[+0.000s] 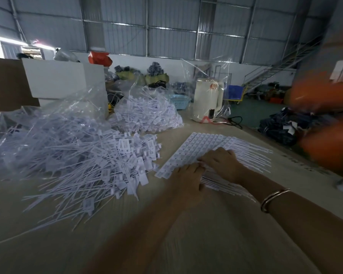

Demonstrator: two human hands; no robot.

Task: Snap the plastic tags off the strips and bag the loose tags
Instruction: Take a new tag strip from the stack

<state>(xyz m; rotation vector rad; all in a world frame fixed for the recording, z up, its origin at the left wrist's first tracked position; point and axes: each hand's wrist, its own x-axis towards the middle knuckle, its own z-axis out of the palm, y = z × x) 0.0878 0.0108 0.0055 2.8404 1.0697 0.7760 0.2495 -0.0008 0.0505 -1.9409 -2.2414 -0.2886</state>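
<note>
A stack of white tag strips (pixel 198 147) lies flat on the table right of centre, heads in rows and thin tails pointing right. My left hand (pixel 186 178) rests on the near end of the strips, fingers curled onto the heads. My right hand (pixel 222 161) lies beside it on the tails, its fingertips meeting the left ones at a strip. A big heap of loose white tags (pixel 91 163) spreads on the left. Behind it a clear plastic bag (pixel 147 113) holds more tags.
A white kettle (pixel 208 99) stands at the back edge inside clear wrap. A white box (pixel 57 78) and brown cardboard (pixel 6 84) rise at the far left. Blurred orange shapes (pixel 325 123) fill the right. The bare tabletop (pixel 166 234) stretches in front.
</note>
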